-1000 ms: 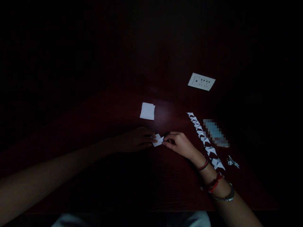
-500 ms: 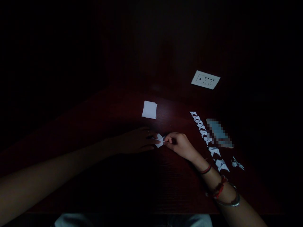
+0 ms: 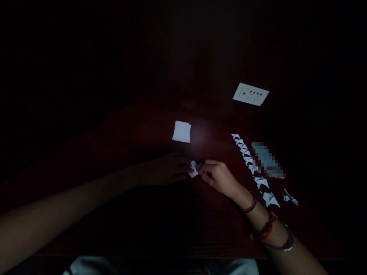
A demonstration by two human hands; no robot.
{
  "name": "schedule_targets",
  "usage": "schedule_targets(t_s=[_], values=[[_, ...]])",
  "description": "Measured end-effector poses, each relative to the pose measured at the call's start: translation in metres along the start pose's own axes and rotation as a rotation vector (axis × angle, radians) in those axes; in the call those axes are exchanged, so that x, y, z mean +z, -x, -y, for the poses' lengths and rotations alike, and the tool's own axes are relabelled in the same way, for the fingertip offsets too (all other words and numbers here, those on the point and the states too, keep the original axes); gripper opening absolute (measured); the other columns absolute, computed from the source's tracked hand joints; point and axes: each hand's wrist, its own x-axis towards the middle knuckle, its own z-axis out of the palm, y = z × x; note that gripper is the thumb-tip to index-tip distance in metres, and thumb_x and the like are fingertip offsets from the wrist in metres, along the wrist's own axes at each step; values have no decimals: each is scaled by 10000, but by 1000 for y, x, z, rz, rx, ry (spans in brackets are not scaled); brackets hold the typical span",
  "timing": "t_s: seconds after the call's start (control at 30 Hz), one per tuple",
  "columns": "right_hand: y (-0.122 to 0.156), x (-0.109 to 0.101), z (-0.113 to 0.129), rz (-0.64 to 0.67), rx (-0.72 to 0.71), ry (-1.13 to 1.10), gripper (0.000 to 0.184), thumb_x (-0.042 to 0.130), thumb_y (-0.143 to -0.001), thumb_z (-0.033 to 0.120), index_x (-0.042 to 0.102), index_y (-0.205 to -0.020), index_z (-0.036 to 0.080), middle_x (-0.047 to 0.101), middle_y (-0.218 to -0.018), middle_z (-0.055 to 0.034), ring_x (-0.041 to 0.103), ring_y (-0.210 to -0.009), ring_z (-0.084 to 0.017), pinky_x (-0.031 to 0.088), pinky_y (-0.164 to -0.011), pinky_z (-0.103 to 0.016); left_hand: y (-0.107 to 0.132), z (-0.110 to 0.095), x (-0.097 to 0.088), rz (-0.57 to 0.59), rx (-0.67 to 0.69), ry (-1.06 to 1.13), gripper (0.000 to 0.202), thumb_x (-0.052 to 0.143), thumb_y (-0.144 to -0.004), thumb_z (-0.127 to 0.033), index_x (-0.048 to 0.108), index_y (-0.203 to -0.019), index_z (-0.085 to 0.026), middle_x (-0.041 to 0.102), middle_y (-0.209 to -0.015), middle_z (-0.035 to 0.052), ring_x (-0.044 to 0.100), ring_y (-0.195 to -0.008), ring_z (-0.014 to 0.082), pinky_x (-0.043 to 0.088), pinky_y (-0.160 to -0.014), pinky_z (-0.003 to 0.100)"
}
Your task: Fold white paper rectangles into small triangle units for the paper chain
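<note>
A small piece of folded white paper [image 3: 194,170] lies on the dark red table between my two hands. My left hand [image 3: 169,169] rests flat with fingers stretched out, and its fingertips press on the paper's left side. My right hand [image 3: 216,175] comes in from the right, thumb and forefinger pinched at the paper's right edge. The pinched bit itself is mostly hidden by those fingers. Bracelets circle my right wrist and forearm.
Beyond my hands lies a stack of white square paper [image 3: 181,132]. To the right, several folded paper pieces [image 3: 247,156] form a slanting row beside a phone [image 3: 268,159] with a blurred screen. A small whitish bundle [image 3: 290,197] lies nearer me. A wall socket [image 3: 251,94] is behind.
The right fingers have shifted slightly at the paper's right edge, and its folds look a little different. My left hand stays nearly in place. The whole view has moved slightly.
</note>
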Motion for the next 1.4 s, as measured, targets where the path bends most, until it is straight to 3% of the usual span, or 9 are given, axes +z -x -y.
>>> schedule_targets(t_s=[0.27, 0.43, 0.77, 1.4], values=[[0, -5, 3, -2, -86, 149, 135, 476, -808, 131, 606, -833, 161, 544, -870, -49, 496, -822, -150, 324, -734, -278, -1, -1, 0, 17, -16, 2, 304, 438, -875, -249, 481, -1176, -233, 494, -1198, 59, 461, -1079, 189, 278, -980, 355], [-1, -4, 1, 48, -125, 134, 125, 463, -820, 138, 585, -816, 166, 583, -788, -32, 500, -776, -147, 307, -740, -277, 0, 0, 0, 18, -4, 24, 313, 455, -862, -252, 485, -1173, -231, 494, -1214, 61, 455, -1099, 196, 274, -982, 361], [-1, -5, -5, 112, -216, 130, 138, 432, -843, 156, 559, -788, 162, 589, -804, -41, 494, -790, -149, 312, -743, -270, 0, -2, -3, 54, -12, -23, 321, 443, -868, -245, 464, -1187, -210, 491, -1227, 71, 447, -1115, 206, 261, -984, 367], [-1, -8, -1, 100, -304, 256, 174, 422, -857, 149, 596, -848, 152, 601, -810, -50, 500, -769, -146, 367, -715, -278, 1, -3, -3, 56, -5, -27, 375, 459, -851, -211, 437, -1226, -219, 472, -1236, 80, 443, -1110, 217, 287, -971, 385]])
